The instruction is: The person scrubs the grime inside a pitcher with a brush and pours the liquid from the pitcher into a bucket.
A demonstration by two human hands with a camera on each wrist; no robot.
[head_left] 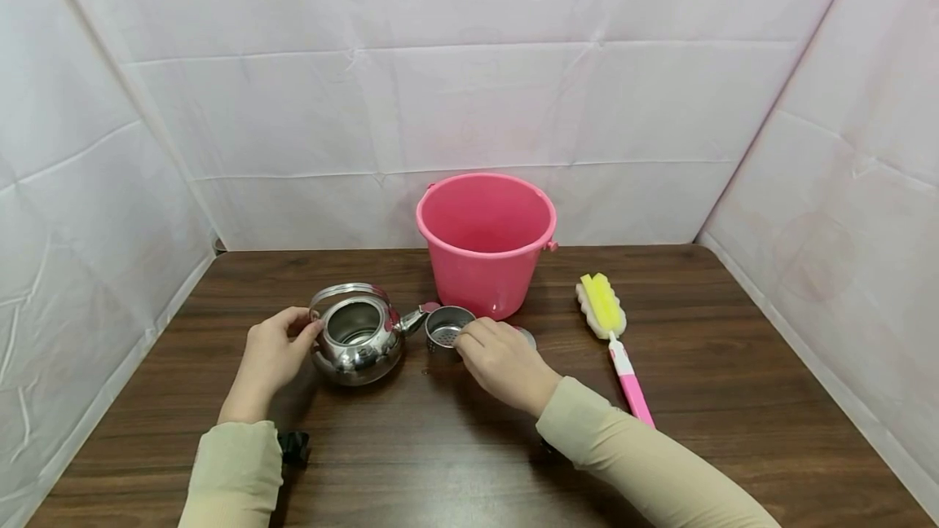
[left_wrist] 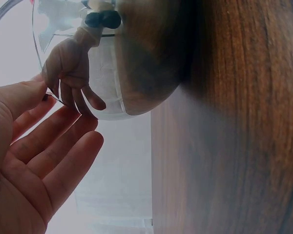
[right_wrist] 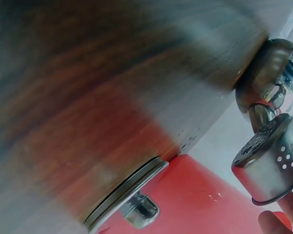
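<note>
While the left hand [head_left: 273, 355] takes the kettle [head_left: 361, 361] at its left side, thumb and forefinger pinch the metal near the base of the hoop handle [head_left: 352, 292]; the remaining fingers are only slightly bent, two of them reaching to the polished belly. The kettle sits upright on the brown surface [head_left: 411, 455], its mouth uncovered and its spout [head_left: 411, 321] pointing right. Just beyond the spout is the perforated metal strainer [head_left: 446, 334], raised off the surface, rim up. The pink bucket [head_left: 484, 277] stands right behind it. The right hand [head_left: 502, 361] grasps the strainer by the right side of its rim, its fingers bent together in a pinch. Partly hidden behind that hand, a round metal lid [head_left: 527, 337] lies knob up near the bucket. Farther right, well apart from both hands, lies a brush [head_left: 617, 349] with a yellow-and-white sponge head and a pink-and-white handle.
</note>
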